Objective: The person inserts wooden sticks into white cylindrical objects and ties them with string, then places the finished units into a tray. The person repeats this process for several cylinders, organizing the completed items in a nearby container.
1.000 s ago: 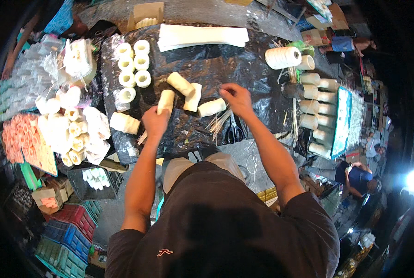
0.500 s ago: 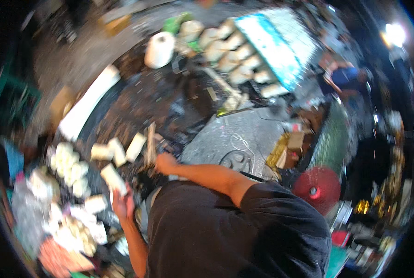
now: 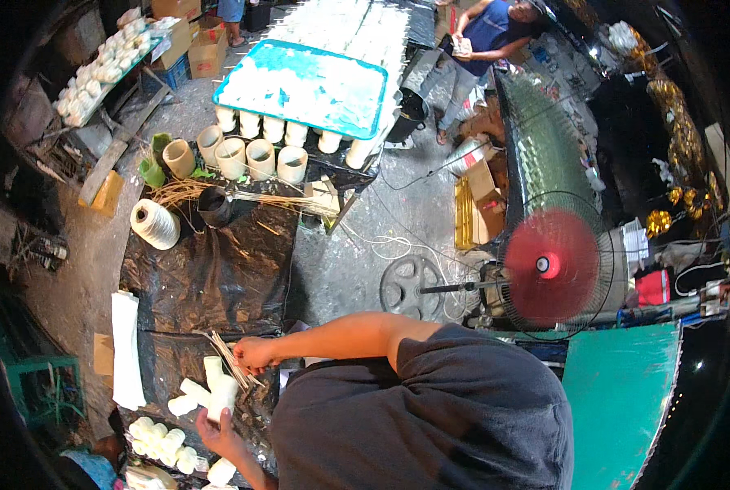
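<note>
Hands on two things close together over the black-covered desk (image 3: pixel 210 282): left hand (image 3: pixel 224 443) with thumb and fingers closed on the lower end of a pale roll (image 3: pixel 222 398), right hand (image 3: pixel 255 354) with fingers curled in on a bundle of thin sticks (image 3: pixel 221 351), number of sticks within the grip hidden by the knuckles. Pale roll held tilted, just beside the bundle. Close against it in the view, three loose rolls (image 3: pixel 213 369), lying at different angles. Toward the lower edge, a cluster of short white tubes (image 3: pixel 143 428), packed side by side. Along the left edge of the desk, a long stack of white sheets (image 3: pixel 126 351). Farther up, well apart from both hands, a large spool of white thread (image 3: pixel 154 225), tilted, with a dark cup (image 3: pixel 215 208) near it and dry stalks (image 3: pixel 177 194) around. Past these, a row of tan hollow cylinders (image 3: pixel 260 161), then a blue-rimmed tray (image 3: pixel 304 86) above more cylinders. On the floor to the right, a grey round fan base (image 3: pixel 411 290), a white cable (image 3: pixel 398 240) beside it, and a red-bladed fan (image 3: pixel 536 237) behind wire mesh. Near the top, a co-worker (image 3: pixel 491 34) in a blue sleeveless top, something small and pale in hand.
</note>
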Demonstrator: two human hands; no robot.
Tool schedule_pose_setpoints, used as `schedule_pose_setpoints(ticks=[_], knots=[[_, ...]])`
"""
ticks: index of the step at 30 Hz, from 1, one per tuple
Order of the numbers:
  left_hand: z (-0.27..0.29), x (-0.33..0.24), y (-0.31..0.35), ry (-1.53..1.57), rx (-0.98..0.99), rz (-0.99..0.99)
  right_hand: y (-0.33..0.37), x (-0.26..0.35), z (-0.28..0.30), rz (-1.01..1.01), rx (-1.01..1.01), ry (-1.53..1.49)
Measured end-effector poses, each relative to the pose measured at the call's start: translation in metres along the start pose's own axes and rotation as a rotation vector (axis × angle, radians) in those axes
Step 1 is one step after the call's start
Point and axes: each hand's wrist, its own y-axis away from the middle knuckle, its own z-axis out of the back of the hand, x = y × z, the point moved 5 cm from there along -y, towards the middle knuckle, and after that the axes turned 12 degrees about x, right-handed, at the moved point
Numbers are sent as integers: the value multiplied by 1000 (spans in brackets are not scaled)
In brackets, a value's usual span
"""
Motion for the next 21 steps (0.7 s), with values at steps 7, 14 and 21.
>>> schedule_pose_setpoints(ticks=[7,14,21], knots=[[-42,-67,-4,297,-13,-110,25,36,-35,211,-75,-20],[-47,-69,3,431,117,-282,25,29,-64,340,-159,249],[-15,-74,40,24,47,-188,50,35,-67,359,-213,-300]])
